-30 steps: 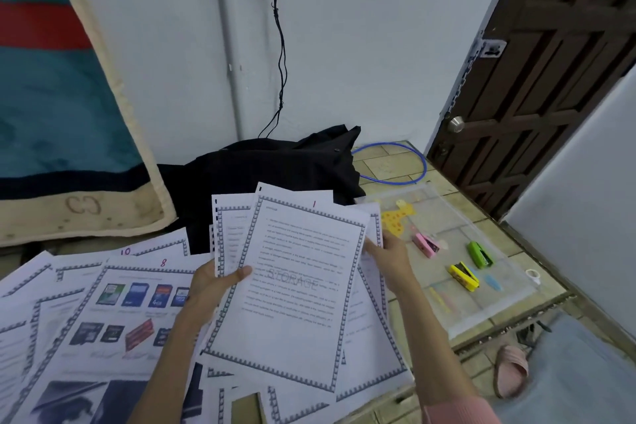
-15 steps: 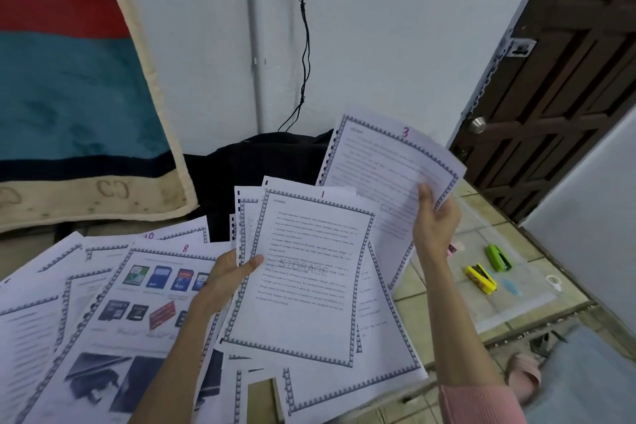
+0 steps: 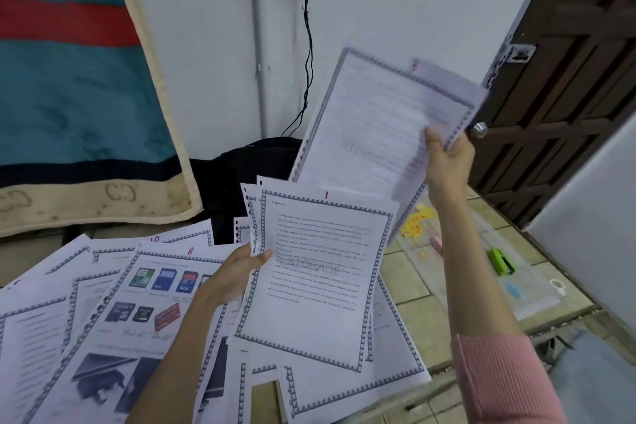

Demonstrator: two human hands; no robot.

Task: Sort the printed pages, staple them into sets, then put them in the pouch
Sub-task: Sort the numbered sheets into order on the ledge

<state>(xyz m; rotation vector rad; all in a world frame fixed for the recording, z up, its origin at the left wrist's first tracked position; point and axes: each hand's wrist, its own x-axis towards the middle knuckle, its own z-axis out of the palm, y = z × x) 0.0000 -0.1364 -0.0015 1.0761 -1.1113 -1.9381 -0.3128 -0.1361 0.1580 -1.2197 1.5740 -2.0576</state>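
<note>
Printed pages: light, floppy, slide apart easily; best pinched at an edge. Left hand (image 3: pixel 230 280) grips stack w/ page 1 (image 3: pixel 318 277) mid-frame; right hand (image 3: pixel 447 162) pinches blurred sheet (image 3: pixel 375 120) upper right.

Page (image 3: pixel 385 120) now higher, blurred, in right hand (image 3: pixel 447 162).

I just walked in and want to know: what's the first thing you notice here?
A raised page, blurred, is held up by the right hand near the brown door. Lower down, the left hand grips a page marked 1, above printed pages spread over the floor.
</note>
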